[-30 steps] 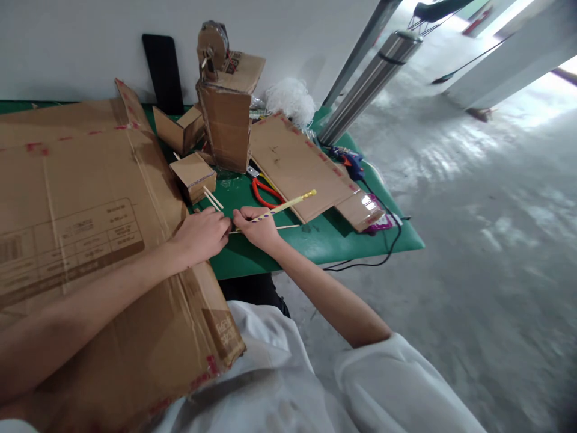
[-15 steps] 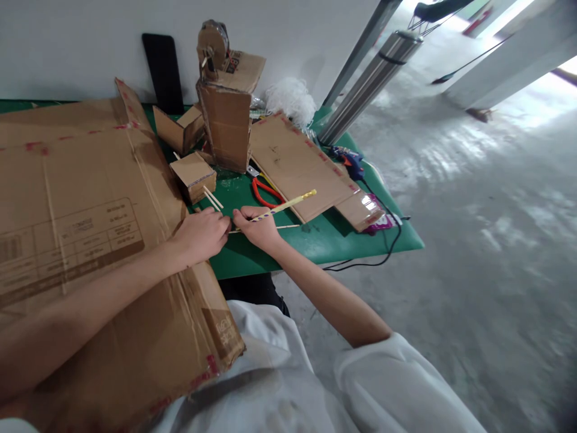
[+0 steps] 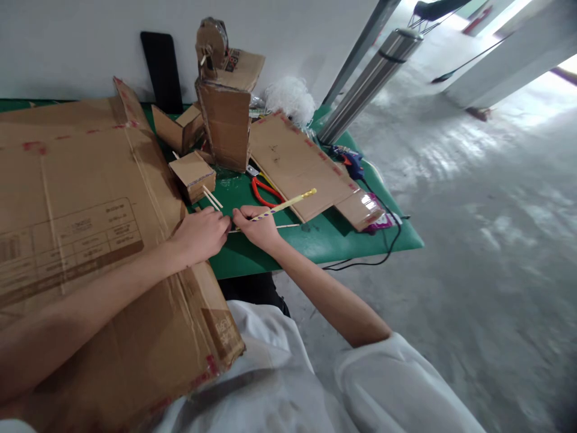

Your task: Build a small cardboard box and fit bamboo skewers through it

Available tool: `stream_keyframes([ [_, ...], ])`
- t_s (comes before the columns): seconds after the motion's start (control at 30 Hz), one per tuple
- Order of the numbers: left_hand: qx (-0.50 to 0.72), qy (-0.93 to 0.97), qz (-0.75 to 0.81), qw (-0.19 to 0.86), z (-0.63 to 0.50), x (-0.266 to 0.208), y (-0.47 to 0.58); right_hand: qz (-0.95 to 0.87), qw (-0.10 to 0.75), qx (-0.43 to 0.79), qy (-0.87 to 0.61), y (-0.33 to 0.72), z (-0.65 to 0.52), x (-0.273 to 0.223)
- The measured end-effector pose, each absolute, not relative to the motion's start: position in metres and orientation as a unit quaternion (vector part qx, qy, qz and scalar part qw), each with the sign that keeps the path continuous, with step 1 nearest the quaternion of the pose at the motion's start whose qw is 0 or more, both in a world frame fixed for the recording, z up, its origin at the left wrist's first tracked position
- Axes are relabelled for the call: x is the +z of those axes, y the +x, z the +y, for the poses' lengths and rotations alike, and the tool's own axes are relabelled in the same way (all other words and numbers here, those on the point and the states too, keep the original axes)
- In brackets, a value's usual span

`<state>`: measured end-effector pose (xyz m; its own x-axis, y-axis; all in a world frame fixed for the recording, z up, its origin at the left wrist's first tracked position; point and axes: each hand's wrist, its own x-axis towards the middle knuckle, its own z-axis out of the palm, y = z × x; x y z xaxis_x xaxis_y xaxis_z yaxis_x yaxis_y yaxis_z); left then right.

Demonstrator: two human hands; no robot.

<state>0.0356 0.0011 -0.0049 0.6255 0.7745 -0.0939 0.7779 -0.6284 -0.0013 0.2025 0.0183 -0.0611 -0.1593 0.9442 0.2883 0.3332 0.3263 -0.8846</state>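
Observation:
My right hand is closed round a yellow patterned pencil, its eraser end slanting up to the right and its tip low by my fingers. Close beside it, my left hand has its fingers curled down on a thin wooden stick, which passes beneath my right hand and shows again to the right. The exact grip of the left fingertips is hidden. Just beyond my left hand, two pale sticks poke out of a small cardboard box. Orange-handled scissors lie behind the pencil, partly under cardboard.
A large flattened carton covers the left side of the green table. At the back stands a cardboard tower with a round wheel. Cardboard sheets, a glue gun with a black cord and a steel post are at right.

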Motion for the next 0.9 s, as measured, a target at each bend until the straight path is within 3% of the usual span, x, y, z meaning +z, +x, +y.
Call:
stream_keyframes([
  [0.9,-0.030,0.902,0.429,0.020,0.0023,-0.0110,0.0342,-0.679,0.449,0.344,-0.468,0.2016,0.0186,-0.0600],
])
